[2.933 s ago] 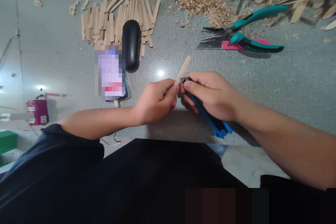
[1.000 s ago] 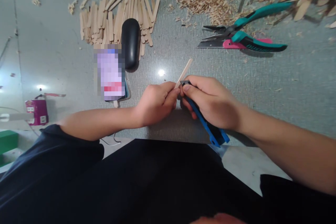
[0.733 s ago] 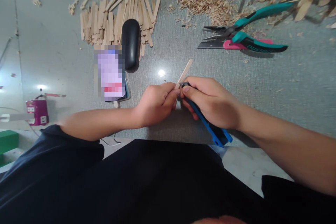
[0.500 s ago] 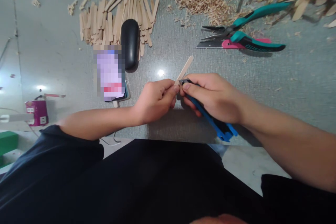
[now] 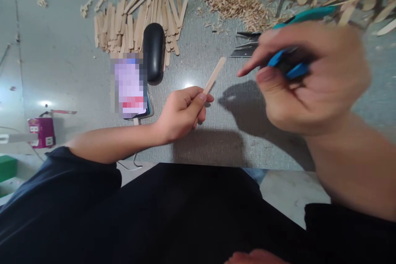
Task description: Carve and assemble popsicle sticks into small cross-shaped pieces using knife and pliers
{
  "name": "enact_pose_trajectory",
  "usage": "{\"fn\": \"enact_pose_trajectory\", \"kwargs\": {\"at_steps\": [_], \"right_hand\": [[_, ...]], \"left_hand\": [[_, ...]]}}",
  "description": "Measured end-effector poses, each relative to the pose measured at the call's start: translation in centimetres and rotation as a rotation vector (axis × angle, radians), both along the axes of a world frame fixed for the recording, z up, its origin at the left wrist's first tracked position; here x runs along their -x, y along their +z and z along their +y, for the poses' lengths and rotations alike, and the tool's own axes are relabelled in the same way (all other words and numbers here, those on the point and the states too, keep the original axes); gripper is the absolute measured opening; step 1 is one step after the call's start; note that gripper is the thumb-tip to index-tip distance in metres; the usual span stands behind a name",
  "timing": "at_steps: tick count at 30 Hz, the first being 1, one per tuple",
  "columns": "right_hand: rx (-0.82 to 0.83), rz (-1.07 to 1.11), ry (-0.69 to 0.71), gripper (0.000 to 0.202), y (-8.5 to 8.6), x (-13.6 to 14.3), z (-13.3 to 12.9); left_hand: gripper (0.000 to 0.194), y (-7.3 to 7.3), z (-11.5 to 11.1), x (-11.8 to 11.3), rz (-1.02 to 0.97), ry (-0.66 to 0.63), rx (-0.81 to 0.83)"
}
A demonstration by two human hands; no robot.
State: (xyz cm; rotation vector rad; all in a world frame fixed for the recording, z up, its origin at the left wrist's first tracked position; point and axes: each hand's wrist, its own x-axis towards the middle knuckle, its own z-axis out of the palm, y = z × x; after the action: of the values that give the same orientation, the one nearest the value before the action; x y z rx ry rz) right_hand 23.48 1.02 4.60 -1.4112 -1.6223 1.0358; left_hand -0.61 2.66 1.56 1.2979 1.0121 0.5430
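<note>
In the left hand [image 5: 184, 114], wooden stick [image 5: 214, 75]

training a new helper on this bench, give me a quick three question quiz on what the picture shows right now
1. True or false: the left hand holds a wooden stick.
2. What colour shows on the tool in the right hand? a) pink b) blue c) yellow
3. Fill the gap: in the picture, the black case lies to the ____ of the heap of shavings.

Key: 1. true; 2. b; 3. left
</note>
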Motion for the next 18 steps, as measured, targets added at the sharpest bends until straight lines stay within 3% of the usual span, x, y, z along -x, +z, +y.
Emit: {"fn": "enact_pose_trajectory", "kwargs": {"at_steps": [1,3,7,10,15,18], "right_hand": [[-0.139,-0.151,0.058,0.027,-0.3,-0.3,0.2],[-0.223,-0.364,0.179,0.027,-0.9,-0.6,0.8],[-0.158,-0.600,0.319,0.036,-1.8,-0.6,1.5],[-0.077,-0.653,0.366,0.035,-2.2,-0.1,1.3],[-0.026,-0.550,0.346,0.037,-2.2,0.8,0.6],[-0.069,-0.692,0.397,0.031,-1.8,1.1,0.4]], "left_hand": [[0.027,0.3,0.1,0.0,0.046,-0.017,-0.046],[0.029,0.9,0.2,0.0,0.193,-0.078,-0.159],[0.037,2.1,0.7,-0.2,0.626,-0.298,-0.411],[0.038,2.5,0.8,-0.4,0.807,-0.403,-0.487],[0.040,2.8,0.8,-0.9,0.927,-0.486,-0.480],[0.042,3.2,0.9,-1.2,0.985,-0.532,-0.457]]}}
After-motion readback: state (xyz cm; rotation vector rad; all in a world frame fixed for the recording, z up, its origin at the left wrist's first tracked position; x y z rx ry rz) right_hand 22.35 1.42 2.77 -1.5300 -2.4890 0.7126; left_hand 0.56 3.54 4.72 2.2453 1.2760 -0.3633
